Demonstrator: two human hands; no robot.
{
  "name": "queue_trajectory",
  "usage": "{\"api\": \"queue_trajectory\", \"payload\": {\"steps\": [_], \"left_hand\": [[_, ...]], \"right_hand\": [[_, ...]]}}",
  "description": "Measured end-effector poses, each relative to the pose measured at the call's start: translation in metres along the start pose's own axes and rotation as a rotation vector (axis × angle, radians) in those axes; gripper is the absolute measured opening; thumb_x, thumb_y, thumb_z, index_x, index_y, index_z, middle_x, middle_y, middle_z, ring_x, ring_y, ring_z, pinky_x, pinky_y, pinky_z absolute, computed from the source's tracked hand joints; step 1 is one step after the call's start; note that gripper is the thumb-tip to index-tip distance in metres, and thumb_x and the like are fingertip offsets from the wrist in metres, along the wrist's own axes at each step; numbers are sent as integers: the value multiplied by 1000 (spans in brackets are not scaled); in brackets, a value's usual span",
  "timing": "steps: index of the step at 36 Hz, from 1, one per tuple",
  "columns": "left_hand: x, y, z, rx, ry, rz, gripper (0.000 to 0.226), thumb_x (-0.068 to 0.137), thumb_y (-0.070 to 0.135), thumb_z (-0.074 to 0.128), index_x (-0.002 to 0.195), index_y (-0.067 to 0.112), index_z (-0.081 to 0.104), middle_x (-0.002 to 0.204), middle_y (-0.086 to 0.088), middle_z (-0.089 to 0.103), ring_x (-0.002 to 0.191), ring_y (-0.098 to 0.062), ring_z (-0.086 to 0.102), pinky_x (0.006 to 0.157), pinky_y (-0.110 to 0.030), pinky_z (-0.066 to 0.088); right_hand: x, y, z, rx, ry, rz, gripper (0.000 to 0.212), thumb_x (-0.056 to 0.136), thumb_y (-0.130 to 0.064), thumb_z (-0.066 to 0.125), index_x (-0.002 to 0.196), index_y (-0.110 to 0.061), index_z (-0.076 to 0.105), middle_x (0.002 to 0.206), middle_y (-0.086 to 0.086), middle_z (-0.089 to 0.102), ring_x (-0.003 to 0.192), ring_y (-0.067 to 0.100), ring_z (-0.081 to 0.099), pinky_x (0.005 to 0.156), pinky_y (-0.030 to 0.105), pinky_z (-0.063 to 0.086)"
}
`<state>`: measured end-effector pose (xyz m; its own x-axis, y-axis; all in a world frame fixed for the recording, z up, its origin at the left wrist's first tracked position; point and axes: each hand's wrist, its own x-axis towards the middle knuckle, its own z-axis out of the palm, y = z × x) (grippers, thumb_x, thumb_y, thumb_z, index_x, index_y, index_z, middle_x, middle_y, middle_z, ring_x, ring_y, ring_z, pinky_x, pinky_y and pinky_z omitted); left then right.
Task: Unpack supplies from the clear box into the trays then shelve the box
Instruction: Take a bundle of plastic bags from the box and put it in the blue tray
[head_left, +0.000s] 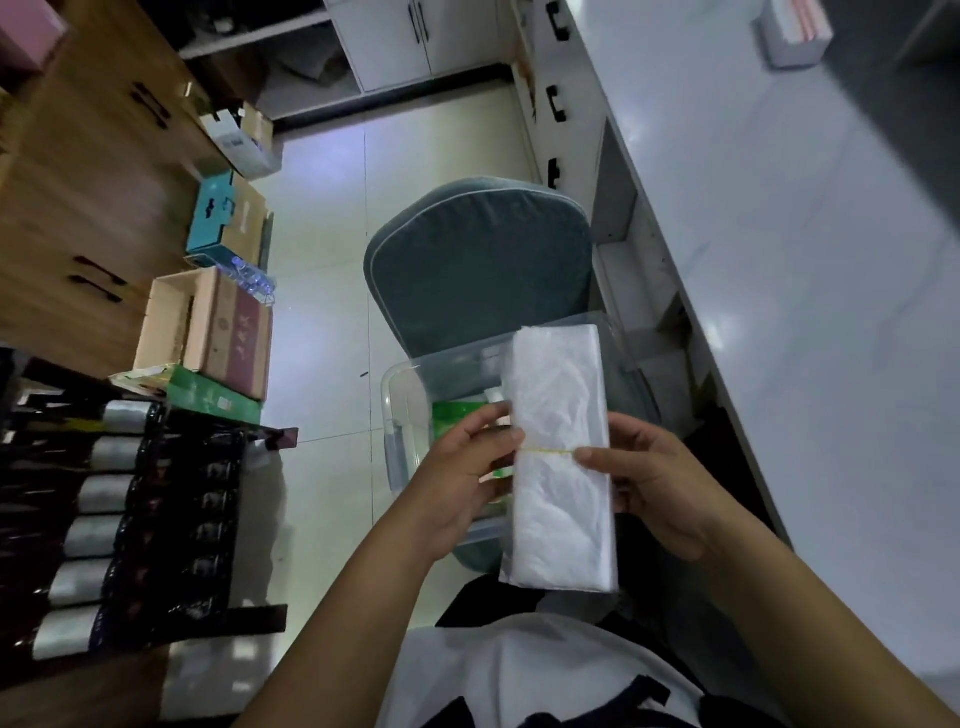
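Holding a flat bundle of clear plastic bags (561, 457) above the clear box (410, 415), both hands grip it at its yellow rubber band (548, 451); the left hand (457, 478) pinches the left edge, the right hand (649, 483) curls round the right edge; the box sits on a grey chair (478, 260); a green packet (457, 415) remains inside; no trays are visible, so judging the step, keep the bundle level and banded while carrying it across.

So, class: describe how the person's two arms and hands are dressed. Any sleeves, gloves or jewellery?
Both forearms are bare, with no sleeves in view. The left hand and right hand wear no gloves, and no rings or watch show. The white top has dark markings.
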<state>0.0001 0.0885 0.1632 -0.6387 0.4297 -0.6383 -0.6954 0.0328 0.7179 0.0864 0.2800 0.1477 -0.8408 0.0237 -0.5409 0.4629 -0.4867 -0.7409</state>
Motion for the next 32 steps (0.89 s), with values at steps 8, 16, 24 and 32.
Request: {"api": "queue_trajectory", "payload": {"steps": [8,16,24,32], "left_hand": [[66,-25,-50,53,214,-126,15,95,12,60,107,16,68,101,-6,70,93,-20,68,86,-34,55],[177,-110,-93,496,328,-416,41,90,12,63,127,-2,56,131,-21,57,105,-31,57,84,-34,44],[281,-145,-101,761,236,-449,44,87,13,66,126,-4,59,121,-25,62,99,-34,64,75,-35,52],[353,-169,-104,609,300,-530,40,88,13,64,123,-6,59,113,-22,66,93,-31,66,75,-36,49]], "right_hand": [[-4,4,-9,-21,339,-99,28,81,4,69,106,-10,72,99,12,77,81,28,72,72,43,57],[-2,39,-15,-68,637,-15,28,81,10,68,99,-12,72,92,8,78,81,24,74,70,36,60],[14,81,-24,-154,821,83,28,82,3,72,103,-16,73,89,-3,78,80,11,74,62,21,56],[27,113,-23,-181,903,142,31,82,-2,73,99,-28,73,90,-12,76,78,7,71,68,24,60]]}}
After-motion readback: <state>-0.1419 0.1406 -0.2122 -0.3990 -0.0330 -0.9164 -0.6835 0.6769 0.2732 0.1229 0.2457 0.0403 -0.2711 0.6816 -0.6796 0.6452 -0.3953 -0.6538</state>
